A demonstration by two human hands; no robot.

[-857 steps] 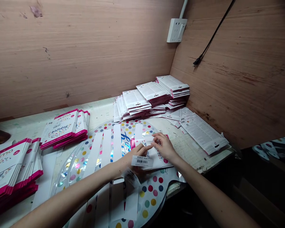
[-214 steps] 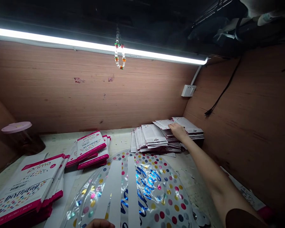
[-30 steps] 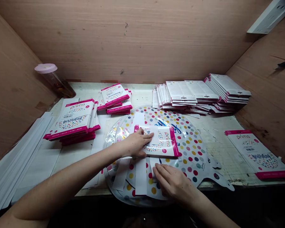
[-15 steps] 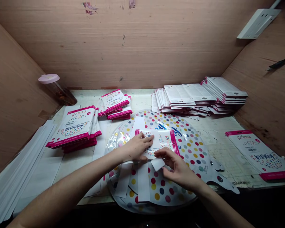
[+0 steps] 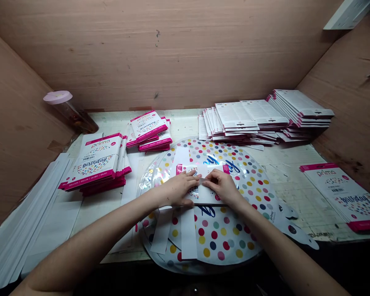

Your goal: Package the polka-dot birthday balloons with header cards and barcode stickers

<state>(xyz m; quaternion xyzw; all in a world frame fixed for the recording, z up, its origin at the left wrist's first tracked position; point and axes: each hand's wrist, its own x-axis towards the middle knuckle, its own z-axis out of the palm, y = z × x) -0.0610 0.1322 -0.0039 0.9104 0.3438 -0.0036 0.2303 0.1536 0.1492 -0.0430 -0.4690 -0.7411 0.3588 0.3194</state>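
Note:
A pink-and-white printed balloon packet [image 5: 189, 169] lies sideways on flat foil balloons [image 5: 222, 246] covered in coloured dots. My left hand [image 5: 177, 190] rests flat on the packet's left part with its fingers stretched out. Across the packet's middle runs a white paper strip [image 5: 205, 193]. My right hand [image 5: 223, 187] pinches this strip between thumb and fingertips, close to the left fingertips. Part of the packet is hidden under both hands. Another white strip [image 5: 188, 236] lies on the balloons just in front of the packet.
Stacked packets stand at the left [image 5: 98, 158], back middle [image 5: 148, 125], back right [image 5: 246, 117] and far right [image 5: 342, 197]. Long white paper sheets [image 5: 33, 205] lie on the left. A lidded bottle [image 5: 69, 113] leans in the back corner. Wooden walls [image 5: 172, 61] enclose the table.
My right hand has moved up and over the packet, carrying the strip's end from the near edge onto its face. The left hand stays on the packet. The view has shifted slightly.

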